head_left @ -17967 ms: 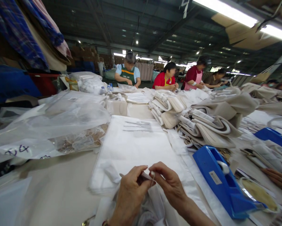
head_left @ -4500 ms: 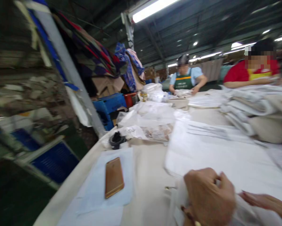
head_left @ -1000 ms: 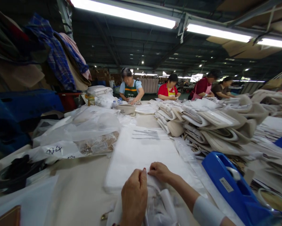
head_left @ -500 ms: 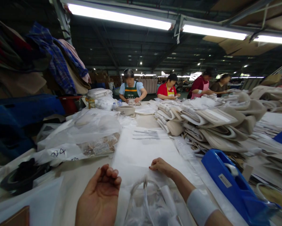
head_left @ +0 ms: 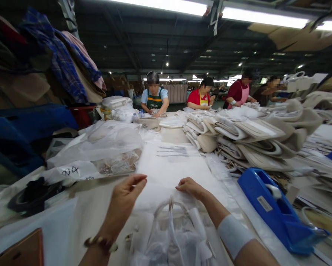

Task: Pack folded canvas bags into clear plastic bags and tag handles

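The left hand (head_left: 124, 199) is raised just above the table (head_left: 94, 218), fingers loosely open and extended toward the near left corner of the white stack (head_left: 168, 173); it grips nothing, and whether the fingertips touch the stack's edge cannot be told. A bracelet (head_left: 101, 242) circles its wrist. The right hand (head_left: 189, 186) lies flat on the stack, fingers spread slightly and pressing down, holding nothing. A white band (head_left: 234, 235) wraps that forearm.

Between the two hands, nearer the person, lies a clear bag (head_left: 171, 236) with white handles looped at its top, just under the right hand's wrist. Right of the right hand stands a blue tape dispenser (head_left: 274, 212), well apart from it. Beyond that rises a pile of folded beige bags (head_left: 254, 142). Left of the left hand lie crumpled plastic bags (head_left: 102, 147), a black roll (head_left: 30, 194) and, at the near corner, a brown phone (head_left: 21, 253). Far past both hands, other people (head_left: 154, 98) work at the table's far end.
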Motion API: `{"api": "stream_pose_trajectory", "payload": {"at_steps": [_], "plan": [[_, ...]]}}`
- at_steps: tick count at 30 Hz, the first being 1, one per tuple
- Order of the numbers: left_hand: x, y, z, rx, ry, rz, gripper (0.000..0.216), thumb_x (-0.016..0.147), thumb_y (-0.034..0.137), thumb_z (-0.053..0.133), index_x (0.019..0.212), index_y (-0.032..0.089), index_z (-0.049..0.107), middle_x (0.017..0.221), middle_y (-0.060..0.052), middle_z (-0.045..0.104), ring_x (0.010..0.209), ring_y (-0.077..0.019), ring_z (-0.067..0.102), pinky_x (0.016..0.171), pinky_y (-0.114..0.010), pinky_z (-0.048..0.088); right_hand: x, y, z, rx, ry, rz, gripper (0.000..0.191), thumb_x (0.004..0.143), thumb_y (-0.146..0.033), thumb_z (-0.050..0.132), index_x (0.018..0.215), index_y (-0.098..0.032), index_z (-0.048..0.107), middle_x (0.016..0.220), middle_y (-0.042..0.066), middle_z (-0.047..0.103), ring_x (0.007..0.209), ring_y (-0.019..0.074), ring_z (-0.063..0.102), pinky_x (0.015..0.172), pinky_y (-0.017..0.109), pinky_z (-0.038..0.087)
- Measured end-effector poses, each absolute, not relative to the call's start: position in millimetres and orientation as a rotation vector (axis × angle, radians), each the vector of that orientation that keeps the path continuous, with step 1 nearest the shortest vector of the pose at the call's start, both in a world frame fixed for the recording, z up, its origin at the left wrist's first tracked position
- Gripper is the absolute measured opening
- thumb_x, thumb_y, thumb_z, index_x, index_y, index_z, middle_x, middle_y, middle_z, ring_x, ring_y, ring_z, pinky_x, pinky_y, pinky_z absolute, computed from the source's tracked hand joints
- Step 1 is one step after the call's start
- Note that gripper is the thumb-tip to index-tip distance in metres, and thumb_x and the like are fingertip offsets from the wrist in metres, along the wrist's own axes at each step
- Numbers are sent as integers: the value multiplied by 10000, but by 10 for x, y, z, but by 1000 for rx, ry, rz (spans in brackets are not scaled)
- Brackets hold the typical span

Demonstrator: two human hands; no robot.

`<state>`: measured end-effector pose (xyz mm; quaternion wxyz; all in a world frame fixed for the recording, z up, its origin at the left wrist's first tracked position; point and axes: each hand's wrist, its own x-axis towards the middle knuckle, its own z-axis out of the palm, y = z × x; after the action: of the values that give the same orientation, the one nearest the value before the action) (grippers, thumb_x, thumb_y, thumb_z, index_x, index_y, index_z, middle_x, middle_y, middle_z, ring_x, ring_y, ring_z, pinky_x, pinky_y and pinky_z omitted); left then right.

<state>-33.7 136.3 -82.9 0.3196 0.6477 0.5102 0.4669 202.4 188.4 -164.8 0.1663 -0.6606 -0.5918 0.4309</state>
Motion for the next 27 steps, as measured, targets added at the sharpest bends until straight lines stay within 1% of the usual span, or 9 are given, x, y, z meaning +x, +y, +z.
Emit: {"api": "stream_pose_trajectory", "payload": {"at_steps": [3,6,9,11,15,18,20,23,27], "plan": [[-154,1739,-1177,1998,1247,902,326,596,242,666,922,231,668,999,-60,667,918,-235,583,840,-360,448,2045,1892,-1628,-1852,-1645,1246,210,866,-297,550,745,-127,566,656,-48,549,540,72,518,523,220,451],[17,1957,-1345,2183,1188,751,360,547,87,657,864,258,676,972,-49,670,1016,-253,539,929,-380,368,2058,1905,-1606,-1823,-1626,1259,244,859,-299,553,676,-137,539,558,-76,481,465,61,454,484,207,402],[91,2055,-1364,2294,1235,623,171,649,65,579,630,226,633,745,-53,649,853,-236,569,842,-358,380,2066,1881,-1561,-1787,-1641,1217,246,850,-291,535,658,-139,552,509,-71,470,459,73,449,493,217,367],[101,2090,-1347,2313,1304,564,197,709,94,558,551,210,576,656,-51,609,764,-222,565,784,-339,380,2074,1818,-1505,-1738,-1689,1151,246,864,-319,484,753,-134,603,588,-31,561,551,98,516,551,225,385],[105,2133,-1321,2275,1437,479,222,762,163,554,543,192,547,594,-24,558,682,-194,546,702,-313,366,2087,1625,-1363,-1693,-1868,930,334,681,-374,695,954,-185,655,917,43,657,849,188,570,744,272,395],[108,2139,-1306,2227,1478,429,207,757,184,563,550,176,556,555,7,526,631,-166,529,658,-289,359,2069,1546,-1308,-1777,-1943,728,128,709,-257,670,818,-197,700,929,72,659,897,226,560,813,317,345],[93,2127,-1285,2201,1481,409,184,723,168,577,540,176,562,533,15,523,613,-159,530,628,-273,353,2038,1558,-1311,-1840,-1942,649,107,755,-195,609,688,-190,693,841,71,670,849,217,575,776,311,345],[47,2102,-1230,2179,1410,400,31,658,162,619,652,191,628,622,12,602,658,-156,568,601,-246,364,1980,1634,-1341,-1905,-1898,604,98,693,-167,671,601,-190,648,741,37,669,751,184,583,672,270,352],[95,2094,-1153,2189,1251,389,258,643,296,689,885,211,658,772,-1,665,721,-162,603,616,-242,406,1980,1706,-1373,-1975,-1819,606,174,610,-172,745,563,-194,579,644,-15,638,652,143,552,577,239,334]]}}
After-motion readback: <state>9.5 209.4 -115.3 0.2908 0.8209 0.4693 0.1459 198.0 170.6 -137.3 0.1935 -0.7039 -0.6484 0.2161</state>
